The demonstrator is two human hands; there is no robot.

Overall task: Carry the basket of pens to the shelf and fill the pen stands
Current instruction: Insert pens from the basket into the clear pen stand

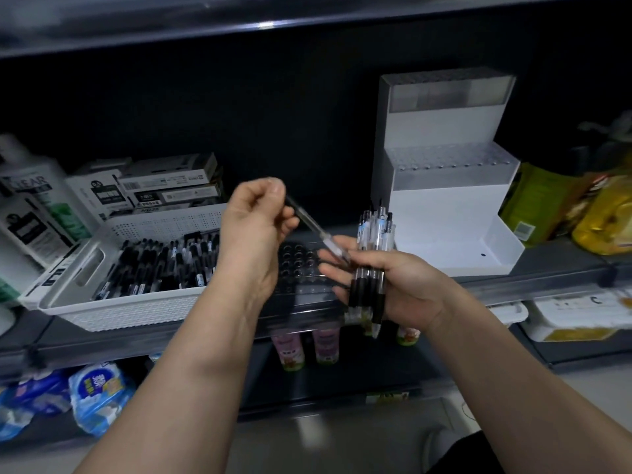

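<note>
Left hand [254, 227]: raised above the shelf [547, 268], wrist bent, fingers curled, thumb and fingertips pinching the top end of one pen [314, 229]. The pen slants down to the right, its lower end in among my right fingers; contact there unclear.

Right hand [407, 285]: lower, palm turned toward me, clenched around a bundle of pens [374, 230] held upright, clicker ends up.

Count:
- Bundle: at least four pens; the tops overlap, so no exact number.
- Basket [136, 313]: one, white, on the shelf to my left, with a layer of loose pens [160, 268] too many to count.
- Stands: two. A black stand [299, 261] with rows of holes lies between my hands; a white stepped stand [441, 206] sits behind the bundle, to the right.
</note>
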